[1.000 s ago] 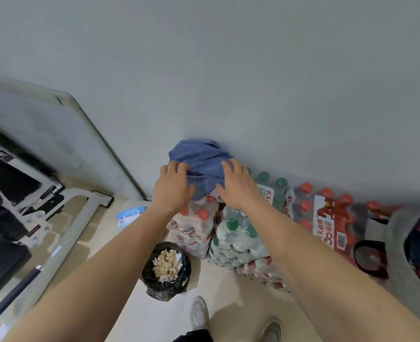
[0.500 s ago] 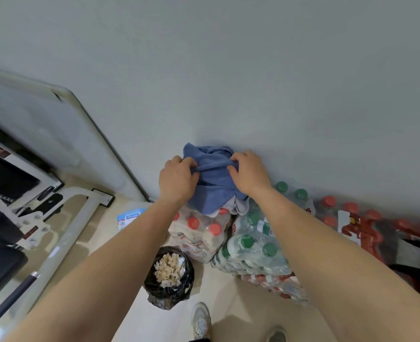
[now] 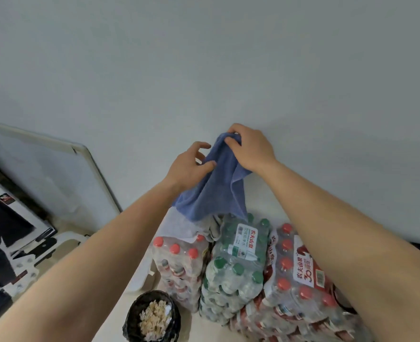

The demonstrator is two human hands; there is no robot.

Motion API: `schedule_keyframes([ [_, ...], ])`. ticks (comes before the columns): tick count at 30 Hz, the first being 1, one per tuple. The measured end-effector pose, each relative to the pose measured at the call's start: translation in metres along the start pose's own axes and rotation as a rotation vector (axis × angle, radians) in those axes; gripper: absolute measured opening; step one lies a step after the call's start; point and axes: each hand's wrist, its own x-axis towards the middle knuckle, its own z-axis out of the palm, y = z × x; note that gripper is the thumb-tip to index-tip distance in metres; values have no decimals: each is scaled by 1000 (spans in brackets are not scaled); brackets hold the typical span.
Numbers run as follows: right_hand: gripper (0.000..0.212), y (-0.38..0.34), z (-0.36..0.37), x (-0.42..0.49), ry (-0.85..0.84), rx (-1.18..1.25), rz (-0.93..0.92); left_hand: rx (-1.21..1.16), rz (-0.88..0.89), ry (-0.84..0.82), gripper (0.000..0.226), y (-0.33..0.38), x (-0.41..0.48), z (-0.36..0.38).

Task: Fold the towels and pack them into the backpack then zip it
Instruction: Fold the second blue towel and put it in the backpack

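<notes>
The blue towel (image 3: 211, 193) has risen off the bottle packs (image 3: 231, 262); crumpled, it hangs below the right hand (image 3: 250, 149) pinching its top, the left hand (image 3: 189, 166) gripping its edge just beside

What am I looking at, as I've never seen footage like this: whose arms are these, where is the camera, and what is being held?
No machine: these are a person's bare arms, filmed by one wide-angle camera on their head, looking forward and down. The right hand grips the top of a blue towel; the left hand pinches its side edge. Below, shrink-wrapped packs of water bottles stand on the floor by the wall, a grey cloth lying on them. A black bin bag of scraps sits nearer; a whiteboard leans at left. No backpack shows clearly.
</notes>
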Motion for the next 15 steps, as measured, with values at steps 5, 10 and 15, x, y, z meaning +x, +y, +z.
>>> schedule_keyframes([
  [5, 16, 12, -71, -13, 28, 37, -71, -203, 95, -53, 53, 71, 8, 20],
  [10, 20, 42, -132, -35, 68, 43, -66, -34, 256, -68, 20, 122, 14, 59],
  [15, 15, 82, -174, -56, 209, -80, 37, 147, 262, -20, 20, 144, 19, 98],
])
